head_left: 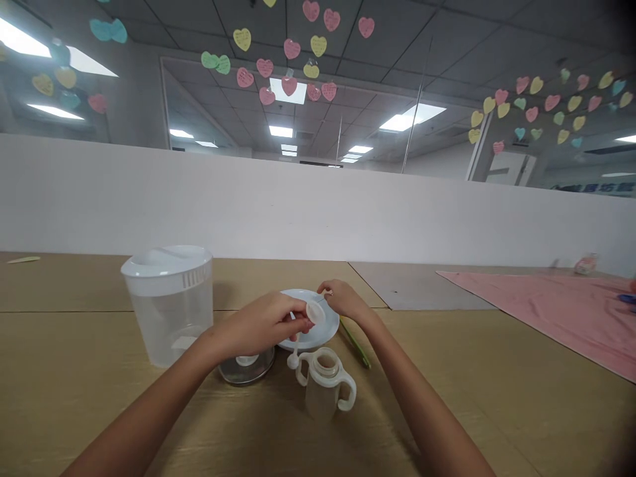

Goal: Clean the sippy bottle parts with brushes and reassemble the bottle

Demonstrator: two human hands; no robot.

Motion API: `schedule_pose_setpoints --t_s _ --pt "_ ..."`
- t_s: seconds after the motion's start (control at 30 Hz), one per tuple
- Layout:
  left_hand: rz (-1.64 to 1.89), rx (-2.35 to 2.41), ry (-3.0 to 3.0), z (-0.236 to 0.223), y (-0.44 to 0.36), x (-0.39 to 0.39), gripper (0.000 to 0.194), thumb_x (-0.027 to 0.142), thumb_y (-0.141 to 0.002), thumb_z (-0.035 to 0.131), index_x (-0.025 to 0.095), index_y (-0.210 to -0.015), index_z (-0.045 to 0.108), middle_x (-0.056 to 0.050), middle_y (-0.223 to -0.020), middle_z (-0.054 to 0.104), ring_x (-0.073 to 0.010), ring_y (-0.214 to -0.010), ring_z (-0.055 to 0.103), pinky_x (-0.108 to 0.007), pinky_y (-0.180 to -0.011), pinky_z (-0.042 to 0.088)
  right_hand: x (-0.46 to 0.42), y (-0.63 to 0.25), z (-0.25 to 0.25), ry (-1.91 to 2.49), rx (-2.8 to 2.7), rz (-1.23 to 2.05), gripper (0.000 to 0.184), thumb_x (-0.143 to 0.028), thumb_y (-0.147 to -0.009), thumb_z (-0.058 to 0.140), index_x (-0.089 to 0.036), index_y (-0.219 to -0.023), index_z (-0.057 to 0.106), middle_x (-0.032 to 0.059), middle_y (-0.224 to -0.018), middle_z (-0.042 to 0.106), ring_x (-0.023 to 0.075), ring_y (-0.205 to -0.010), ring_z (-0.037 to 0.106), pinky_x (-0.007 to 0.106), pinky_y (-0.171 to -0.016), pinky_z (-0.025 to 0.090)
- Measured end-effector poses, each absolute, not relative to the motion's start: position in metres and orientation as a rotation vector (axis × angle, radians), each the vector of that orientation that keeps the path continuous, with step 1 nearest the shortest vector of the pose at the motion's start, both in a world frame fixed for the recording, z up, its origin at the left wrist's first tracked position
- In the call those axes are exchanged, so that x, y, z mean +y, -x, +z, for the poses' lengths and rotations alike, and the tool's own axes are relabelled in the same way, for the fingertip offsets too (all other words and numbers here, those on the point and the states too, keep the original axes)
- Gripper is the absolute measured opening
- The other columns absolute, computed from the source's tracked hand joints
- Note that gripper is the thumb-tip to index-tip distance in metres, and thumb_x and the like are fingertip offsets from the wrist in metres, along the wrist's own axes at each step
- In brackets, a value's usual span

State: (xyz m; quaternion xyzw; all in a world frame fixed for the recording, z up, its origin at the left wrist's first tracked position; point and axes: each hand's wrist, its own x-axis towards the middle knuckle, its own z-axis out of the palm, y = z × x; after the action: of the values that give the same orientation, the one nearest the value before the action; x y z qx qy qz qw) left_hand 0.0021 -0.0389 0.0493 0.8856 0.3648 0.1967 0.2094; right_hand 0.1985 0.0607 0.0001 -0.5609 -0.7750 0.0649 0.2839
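Note:
Pinched in my left hand [283, 316] is a small white round cap [315, 313], held above a white plate [325, 334]. A straw with a white ball end [293, 361] hangs below those fingers. My right hand [342, 298] is over the plate's far right side, fingers pinched around something thin and pale that is too small to name. Nearer me, a translucent sippy bottle [322, 391] with two white handles stands upright, its mouth uncovered. Beside it, partly under my left wrist, lies a round metal-rimmed dish or lid [243, 374].
To the left stands a tall translucent bucket [169, 311] with a white lid. A green and yellow stick [356, 346] lies right of the plate. A pink cloth [556, 311] covers the table's right side, with a small jar [586, 264] behind. A white wall [278, 212] borders the table.

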Motion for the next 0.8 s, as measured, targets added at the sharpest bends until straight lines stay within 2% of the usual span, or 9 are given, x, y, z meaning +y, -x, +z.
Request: schedule_pose_setpoints --t_s 0.1,0.17,0.27,0.33,0.37,0.47,0.53,0.67,0.8 --pt "0.559 1.047 -2.482 0.049 -0.003 -0.041 0.028 0.034 -0.084 0.04 0.018 -0.071 0.059 0.002 -0.066 0.062 -0.0101 -0.057 0.052 -0.021 -0.053 0.032 0.046 -0.191 0.015 1.48 -2.074 0.152 0.026 -0.01 -0.078 0.042 -0.013 -0.085 0.066 0.0111 -0.097 0.066 0.02 -0.094 0.056 0.028 -0.081 0.037" --pt "0.58 1.061 -2.472 0.049 -0.003 -0.041 0.029 0.035 -0.085 0.039 0.018 -0.072 0.059 0.002 -0.069 0.063 -0.0107 -0.06 0.055 -0.021 -0.055 0.034 0.03 -0.184 0.027 1.398 -2.079 0.167 0.027 -0.018 -0.084 0.039 -0.016 -0.09 0.065 0.008 -0.099 0.066 0.0178 -0.095 0.056 0.027 -0.082 0.038" --pt "0.624 1.071 -2.465 0.048 -0.003 -0.039 0.03 0.038 -0.084 0.039 0.018 -0.073 0.06 0.001 -0.071 0.064 -0.0117 -0.061 0.057 -0.021 -0.057 0.037 0.0 -0.174 0.046 1.047 -2.018 0.573 0.038 -0.039 -0.091 0.032 -0.016 -0.091 0.062 0.0069 -0.095 0.065 0.0151 -0.082 0.059 0.025 -0.071 0.043" --pt "0.68 1.072 -2.43 0.047 -0.004 -0.037 0.029 0.036 -0.084 0.039 0.018 -0.076 0.061 0.0 -0.073 0.065 -0.0117 -0.06 0.058 -0.022 -0.057 0.039 -0.019 -0.169 0.055 0.925 -2.092 0.801 0.044 -0.047 -0.09 0.029 -0.016 -0.095 0.06 0.0049 -0.081 0.065 0.0136 -0.067 0.059 0.025 -0.059 0.043" --pt "0.71 1.075 -2.409 0.046 -0.004 -0.035 0.027 0.033 -0.083 0.04 0.017 -0.076 0.061 0.0 -0.074 0.065 -0.0116 -0.06 0.058 -0.022 -0.057 0.039 -0.027 -0.167 0.058 0.884 -2.153 0.789 0.043 -0.048 -0.09 0.031 -0.017 -0.093 0.061 0.0038 -0.076 0.064 0.0131 -0.066 0.058 0.025 -0.058 0.042" --pt "0.763 1.13 -2.366 0.045 -0.005 -0.032 0.022 0.022 -0.077 0.041 0.015 -0.069 0.06 0.0 -0.065 0.063 -0.0115 -0.058 0.058 -0.021 -0.055 0.04 -0.037 -0.164 0.062 0.909 -2.184 0.452 0.027 -0.044 -0.08 0.053 -0.019 -0.086 0.064 0.0019 -0.08 0.064 0.0132 -0.073 0.056 0.024 -0.063 0.04" --pt "0.742 1.189 -2.336 0.045 -0.005 -0.03 0.023 0.023 -0.076 0.041 0.015 -0.069 0.061 0.0 -0.06 0.062 -0.0115 -0.053 0.056 -0.021 -0.051 0.039 -0.037 -0.163 0.061 0.914 -2.161 0.336 0.021 -0.038 -0.077 0.058 -0.019 -0.083 0.065 0.0012 -0.082 0.064 0.0129 -0.074 0.055 0.024 -0.064 0.039" --pt "0.592 1.242 -2.387 0.043 -0.003 -0.033 0.034 0.046 -0.077 0.046 0.018 -0.084 0.064 -0.001 -0.071 0.065 -0.0134 -0.057 0.056 -0.022 -0.053 0.039 -0.033 -0.168 0.062 0.896 -2.1 0.374 0.015 -0.031 -0.077 0.056 -0.019 -0.079 0.064 -0.0001 -0.076 0.062 0.0111 -0.068 0.052 0.022 -0.059 0.039" --pt "0.187 1.249 -2.547 0.038 -0.001 -0.039 0.053 0.062 -0.063 0.057 0.025 -0.1 0.063 -0.002 -0.087 0.066 -0.0185 -0.072 0.058 -0.024 -0.059 0.037 -0.036 -0.176 0.066 0.92 -2.116 0.488 0.013 -0.029 -0.076 0.057 -0.019 -0.083 0.064 -0.0006 -0.074 0.059 0.0107 -0.067 0.05 0.022 -0.057 0.038"
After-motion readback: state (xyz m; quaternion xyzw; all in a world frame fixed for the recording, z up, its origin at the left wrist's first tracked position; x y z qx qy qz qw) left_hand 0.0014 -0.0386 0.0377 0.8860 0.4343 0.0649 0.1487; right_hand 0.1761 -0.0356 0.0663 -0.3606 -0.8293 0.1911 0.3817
